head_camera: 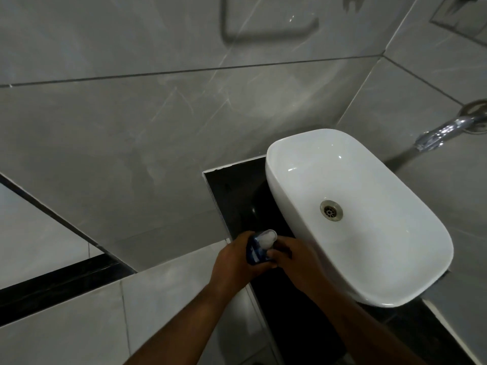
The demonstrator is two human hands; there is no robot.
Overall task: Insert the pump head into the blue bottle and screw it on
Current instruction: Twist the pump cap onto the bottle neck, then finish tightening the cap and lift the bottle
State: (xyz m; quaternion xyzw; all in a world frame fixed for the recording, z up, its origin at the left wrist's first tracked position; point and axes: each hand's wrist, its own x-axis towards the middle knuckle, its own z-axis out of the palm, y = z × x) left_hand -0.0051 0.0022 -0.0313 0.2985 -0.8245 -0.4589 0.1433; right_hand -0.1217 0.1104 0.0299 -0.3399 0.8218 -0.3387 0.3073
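**Inspector:** Presently, both hands are at the near left part of the black counter (pixel 237 185), just beside the left wall of the white basin (pixel 395 272).

**Clerk:** What is held?

**Inspector:** The left hand (pixel 232 262) is wrapped around the body of the blue bottle (pixel 253 252), grasping it from the left. The bottle is upright, or near enough, seen from above. Whether its base rests on the counter I cannot tell; the hands cover it.

**Clerk:** And the pump head?

**Inspector:** The white pump head (pixel 266 238) sits on top of the bottle, its nozzle pointing away from the person. The right hand (pixel 290 256) closes on it from the right, fingers clenched about its lower part at the bottle's neck. How far it is threaded on cannot be seen.

**Clerk:** The hands, touching?

**Inspector:** They meet around the bottle; fingertips of both overlap at its near side.

**Clerk:** Surroundings?

**Inspector:** The basin stands on the counter, overhanging its left strip, with a metal drain (pixel 331 210) near its middle. A chrome tap (pixel 445 131) projects from the tiled wall at the right, well apart from the hands. Grey marble-pattern tiles (pixel 131 127) cover the wall behind. A towel rail (pixel 263 32) shows blurred at the top.
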